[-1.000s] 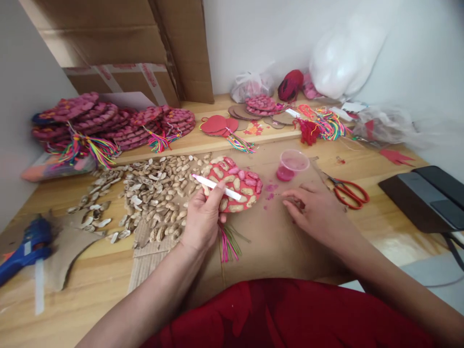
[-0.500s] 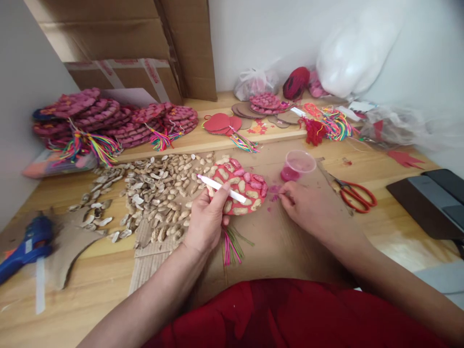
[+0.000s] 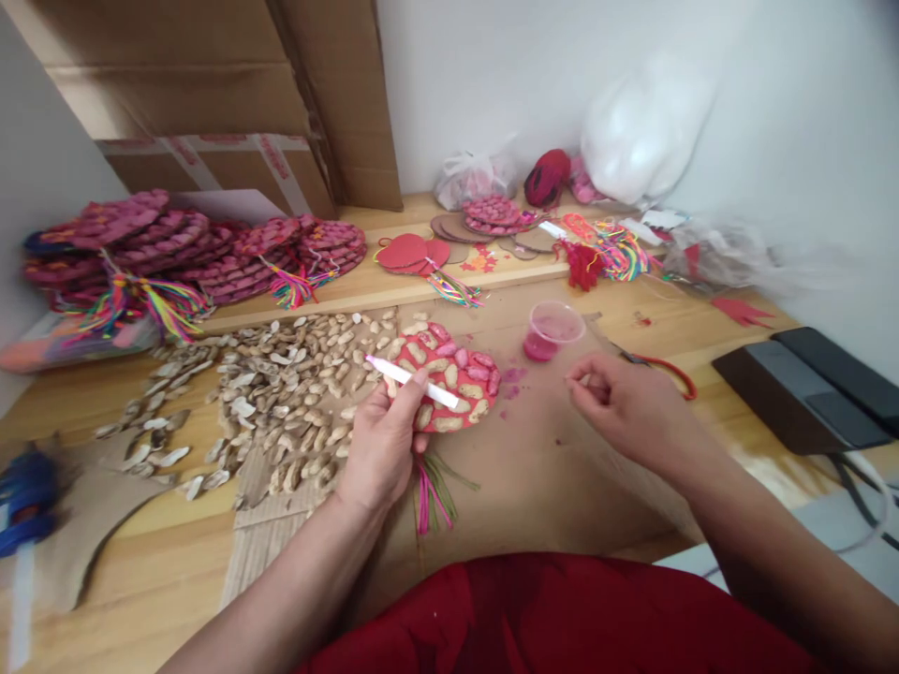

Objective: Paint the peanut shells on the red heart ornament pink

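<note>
A white stick (image 3: 411,381) and a red disc (image 3: 445,388) studded with peanut shells are held in the left hand (image 3: 383,447): the stick is pinched under the thumb and lies across the disc, whose lower edge is gripped by the fingers. The right hand (image 3: 625,412) is raised just beside a pink cup (image 3: 552,329), fingertips pinched together; whether anything is held cannot be told.

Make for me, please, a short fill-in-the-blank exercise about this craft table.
1. The left hand holds a white ____ over the red peanut-shell ornament.
2. The small plastic cup contains ____ paint.
3. The loose peanut shells lie to the ____ of the ornament.
4. The right hand partly hides red-handled ____.

Missing words: brush; pink; left; scissors
</note>
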Demonstrator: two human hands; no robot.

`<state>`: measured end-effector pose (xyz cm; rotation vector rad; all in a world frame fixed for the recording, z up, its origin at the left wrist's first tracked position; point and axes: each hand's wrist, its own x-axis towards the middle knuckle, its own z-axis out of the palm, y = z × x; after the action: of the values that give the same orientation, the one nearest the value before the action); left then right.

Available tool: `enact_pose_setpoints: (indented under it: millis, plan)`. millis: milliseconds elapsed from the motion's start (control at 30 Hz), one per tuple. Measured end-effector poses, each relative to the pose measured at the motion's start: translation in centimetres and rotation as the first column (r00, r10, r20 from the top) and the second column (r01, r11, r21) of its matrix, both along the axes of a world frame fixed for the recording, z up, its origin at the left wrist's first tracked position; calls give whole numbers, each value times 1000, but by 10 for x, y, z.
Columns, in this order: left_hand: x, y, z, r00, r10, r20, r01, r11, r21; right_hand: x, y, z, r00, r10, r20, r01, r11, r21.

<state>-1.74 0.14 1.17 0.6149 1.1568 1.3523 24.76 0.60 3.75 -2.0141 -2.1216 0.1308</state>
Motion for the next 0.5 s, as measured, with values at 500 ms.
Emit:
enact_pose_setpoints:
  millis: [500]
  plan:
    - [2,-4,-5,998,-55,22,56,997,-49,115,88,21,898,-386,212,427,881,-203]
